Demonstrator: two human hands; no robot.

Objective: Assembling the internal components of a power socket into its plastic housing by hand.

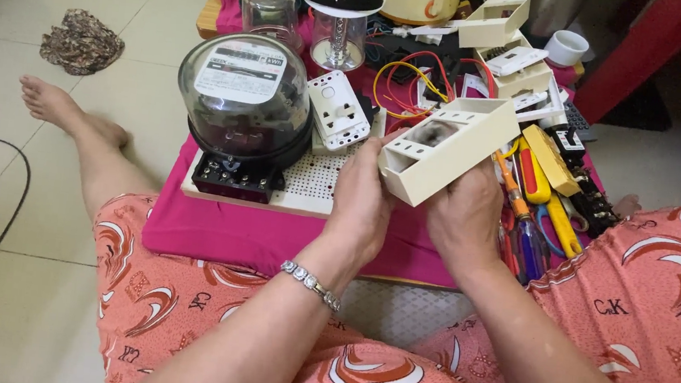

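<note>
Left hand: the left hand (362, 203) grips the near end of a cream plastic box (444, 149), thumb along its side.
Right hand: the right hand (465, 216) cups the same box from beneath, fingers closed on it.
Box: held tilted above a pink cloth (221, 226), open side up.
Nearby: a glass-domed meter (243, 99) on a white board (312, 182); screwdrivers (524, 226) just beside the right hand.

The mounting box (444, 147) sits in both hands above the cloth (220, 234). Left of it, the meter (243, 95) stands on the perforated board (312, 182), the socket plate (337, 110) between them. Screwdrivers (524, 226) lie to its right.
</note>
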